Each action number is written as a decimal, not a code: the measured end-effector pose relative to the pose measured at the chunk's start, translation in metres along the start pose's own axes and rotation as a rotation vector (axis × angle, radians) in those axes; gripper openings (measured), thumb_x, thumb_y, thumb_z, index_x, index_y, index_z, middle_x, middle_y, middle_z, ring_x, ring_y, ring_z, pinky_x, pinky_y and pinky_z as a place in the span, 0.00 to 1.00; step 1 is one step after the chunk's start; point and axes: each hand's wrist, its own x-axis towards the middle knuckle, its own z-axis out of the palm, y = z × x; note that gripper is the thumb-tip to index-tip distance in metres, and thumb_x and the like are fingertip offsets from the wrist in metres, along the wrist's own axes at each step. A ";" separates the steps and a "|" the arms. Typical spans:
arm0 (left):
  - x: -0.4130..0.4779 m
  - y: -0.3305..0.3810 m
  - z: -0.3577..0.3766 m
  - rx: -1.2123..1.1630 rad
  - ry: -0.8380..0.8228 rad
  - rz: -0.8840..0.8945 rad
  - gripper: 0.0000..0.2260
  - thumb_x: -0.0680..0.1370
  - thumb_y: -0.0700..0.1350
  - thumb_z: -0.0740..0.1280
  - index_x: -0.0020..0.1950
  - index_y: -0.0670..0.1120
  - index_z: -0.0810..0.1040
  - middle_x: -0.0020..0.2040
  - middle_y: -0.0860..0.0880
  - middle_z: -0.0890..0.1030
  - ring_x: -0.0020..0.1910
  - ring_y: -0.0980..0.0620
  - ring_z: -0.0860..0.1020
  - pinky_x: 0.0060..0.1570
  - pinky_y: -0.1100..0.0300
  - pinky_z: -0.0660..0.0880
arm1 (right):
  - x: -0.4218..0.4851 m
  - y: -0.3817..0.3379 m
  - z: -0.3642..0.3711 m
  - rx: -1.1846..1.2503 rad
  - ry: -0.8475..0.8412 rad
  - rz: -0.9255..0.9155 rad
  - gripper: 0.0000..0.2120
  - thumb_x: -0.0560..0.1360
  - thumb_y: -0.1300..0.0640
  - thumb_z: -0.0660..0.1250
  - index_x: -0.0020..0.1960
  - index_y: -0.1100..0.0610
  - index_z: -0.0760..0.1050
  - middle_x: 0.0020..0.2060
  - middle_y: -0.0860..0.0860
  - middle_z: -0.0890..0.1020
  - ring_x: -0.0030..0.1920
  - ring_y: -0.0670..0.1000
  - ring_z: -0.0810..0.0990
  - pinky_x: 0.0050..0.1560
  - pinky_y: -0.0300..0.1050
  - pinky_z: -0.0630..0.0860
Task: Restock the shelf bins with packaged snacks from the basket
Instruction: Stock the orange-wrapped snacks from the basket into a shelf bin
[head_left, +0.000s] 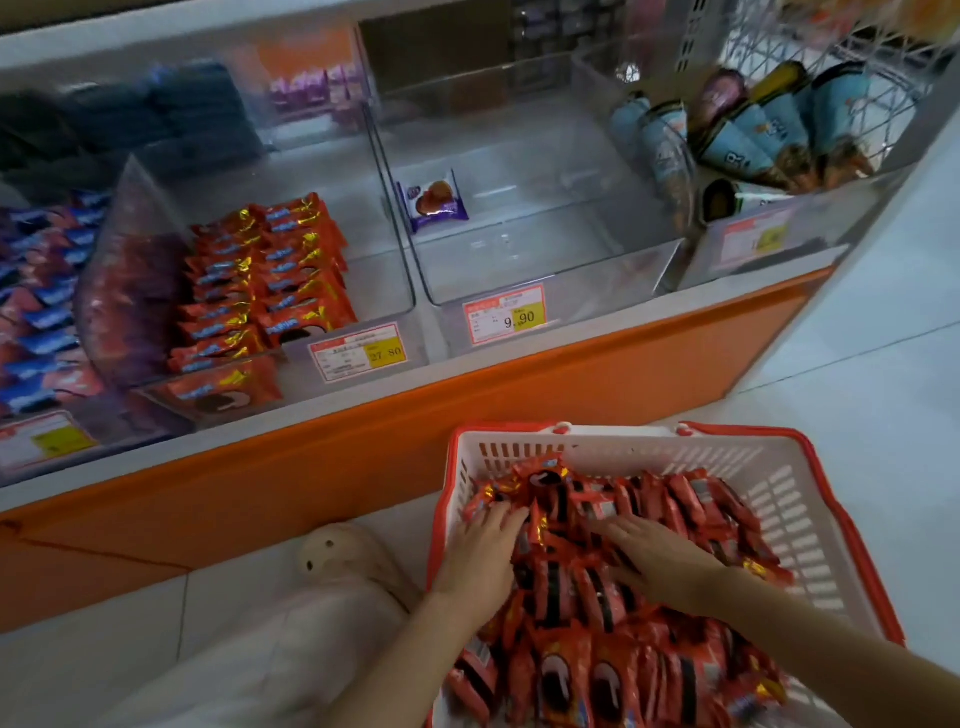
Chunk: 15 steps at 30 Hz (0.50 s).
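Head view: we look down at a white slatted plastic basket (779, 499) with a red rim, on the tile floor (857, 364) beside the shelf's orange base (571, 379). Our left hand (480, 551) and right hand (660, 561) lie on glossy red snack packets (571, 649) inside, fingers straight and spread (pressing, not pinching). Above, a clear bin (363, 249) holds matching rows (260, 280), with open room to their right.

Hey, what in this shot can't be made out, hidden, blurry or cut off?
Head view:
- left hand: fingertips sink among the red snack packs; grip unclear.
- basket: near end cut off by the bottom edge.
- blue packs: blurred, cut by the left edge.
- price tag: small print too tiny to read.
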 end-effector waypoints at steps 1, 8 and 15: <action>0.005 0.002 0.004 -0.022 -0.039 -0.016 0.32 0.78 0.35 0.58 0.78 0.53 0.51 0.78 0.51 0.52 0.76 0.48 0.51 0.74 0.51 0.53 | 0.000 -0.001 0.001 0.003 -0.041 -0.013 0.28 0.81 0.46 0.56 0.77 0.50 0.52 0.75 0.47 0.58 0.75 0.48 0.56 0.73 0.40 0.51; 0.019 0.018 0.010 0.041 -0.155 -0.030 0.36 0.76 0.29 0.59 0.78 0.53 0.51 0.78 0.48 0.53 0.75 0.45 0.56 0.70 0.51 0.61 | 0.008 -0.005 0.003 -0.020 -0.119 -0.060 0.30 0.78 0.48 0.63 0.76 0.50 0.57 0.70 0.49 0.67 0.71 0.50 0.61 0.71 0.43 0.53; 0.014 0.014 0.013 0.154 -0.054 -0.092 0.23 0.79 0.34 0.58 0.73 0.47 0.63 0.71 0.45 0.65 0.69 0.45 0.66 0.64 0.50 0.68 | 0.008 0.005 -0.005 -0.096 -0.187 -0.014 0.30 0.74 0.42 0.66 0.71 0.55 0.68 0.65 0.50 0.70 0.66 0.52 0.65 0.68 0.45 0.61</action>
